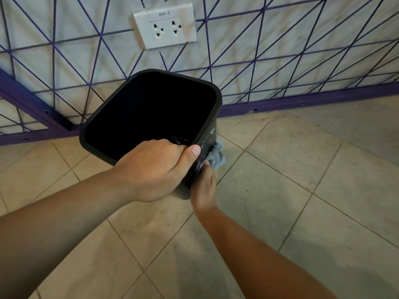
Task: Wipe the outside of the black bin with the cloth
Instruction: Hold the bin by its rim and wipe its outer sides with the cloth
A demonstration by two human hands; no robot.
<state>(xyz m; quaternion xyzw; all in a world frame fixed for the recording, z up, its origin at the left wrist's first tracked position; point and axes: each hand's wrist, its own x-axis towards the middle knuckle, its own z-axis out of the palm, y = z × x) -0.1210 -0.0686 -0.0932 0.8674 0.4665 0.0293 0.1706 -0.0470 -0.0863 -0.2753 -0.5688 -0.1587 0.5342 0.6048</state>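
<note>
The black bin [212,117] stands tilted on the tiled floor, its dark open mouth facing up toward me. My left hand [153,169] grips the bin's near rim, fingers curled inside and thumb lying along the edge. A grey cloth [217,157] is pressed against the bin's right outer wall, low down near the near corner. My right hand [204,186] holds that cloth against the wall; its fingers are mostly hidden behind the bin and the cloth. White smears show on the wall above the cloth.
A white wall with purple line pattern and a purple skirting [302,101] rises just behind the bin. A white double socket [165,26] sits on the wall above it. Beige floor tiles [302,169] spread to the right and toward me.
</note>
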